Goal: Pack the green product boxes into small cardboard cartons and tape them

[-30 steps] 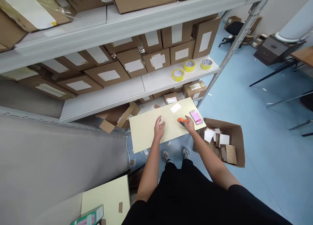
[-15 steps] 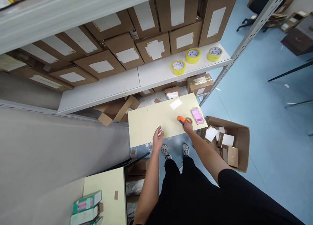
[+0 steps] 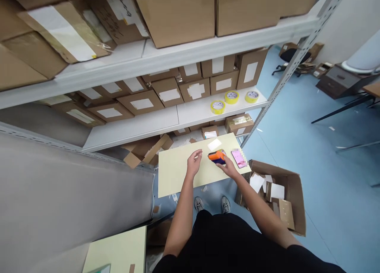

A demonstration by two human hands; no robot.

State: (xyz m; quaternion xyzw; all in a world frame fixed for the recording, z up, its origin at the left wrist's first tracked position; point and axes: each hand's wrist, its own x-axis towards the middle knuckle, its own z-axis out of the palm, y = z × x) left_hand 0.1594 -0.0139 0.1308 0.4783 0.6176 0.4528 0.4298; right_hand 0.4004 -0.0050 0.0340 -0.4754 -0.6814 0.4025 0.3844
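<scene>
My right hand (image 3: 229, 168) grips an orange and dark blue tape dispenser (image 3: 217, 157), its fingers and thumb around the near right side. My left hand (image 3: 194, 163) hovers over the cream tabletop (image 3: 174, 174), left of the dispenser. Its fingers are loosely bent and apart, with nothing in them. A small white sheet (image 3: 214, 144) lies on the tabletop just beyond the dispenser. To the right of my right hand lies a pink-screened phone (image 3: 238, 159), partly blurred.
Metal shelving (image 3: 196, 116) with cardboard boxes stands ahead; yellow tape rolls (image 3: 232, 97) sit on its middle shelf. An open carton (image 3: 297, 201) of box scraps and white pieces is on the floor at right. Another cream table (image 3: 118, 249) stands at lower left, beside the grey wall (image 3: 74, 186).
My view has tilted up, showing the upper shelf. The tape dispenser in my right hand has turned, showing more of its blue side, and has shifted toward my left hand.
</scene>
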